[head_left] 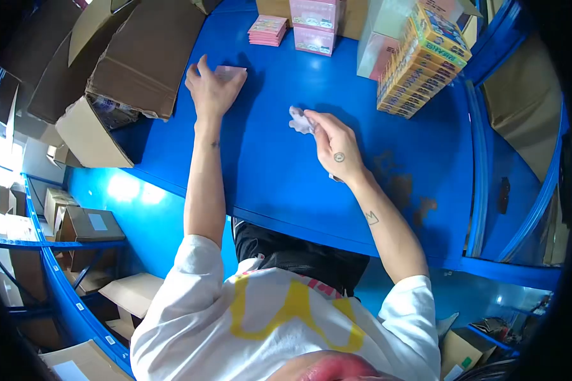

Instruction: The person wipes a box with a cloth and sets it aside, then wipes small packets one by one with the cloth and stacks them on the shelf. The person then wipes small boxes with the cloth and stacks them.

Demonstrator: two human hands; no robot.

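Observation:
My left hand (215,92) is over the blue table with its fingers spread. A flat pink packet (230,71) lies by its thumb and fingertips; I cannot tell whether they touch it. Closer to the middle, my right hand (338,145) is closed, with thumb and fingers pinching a crumpled, pale lilac wrapper (300,120) that sticks out past the fingertips. Beyond both hands sit a small stack of pink packets (267,30) and two pink boxes (314,39), one on top of the other.
On the right stands a tall stack of yellow boxes (419,70) beside a pale carton (376,47). An open cardboard box (140,57) lies at the left of the blue table (273,171). Brown worn patches (400,187) mark the tabletop. Shelves with cartons (92,232) stand at lower left.

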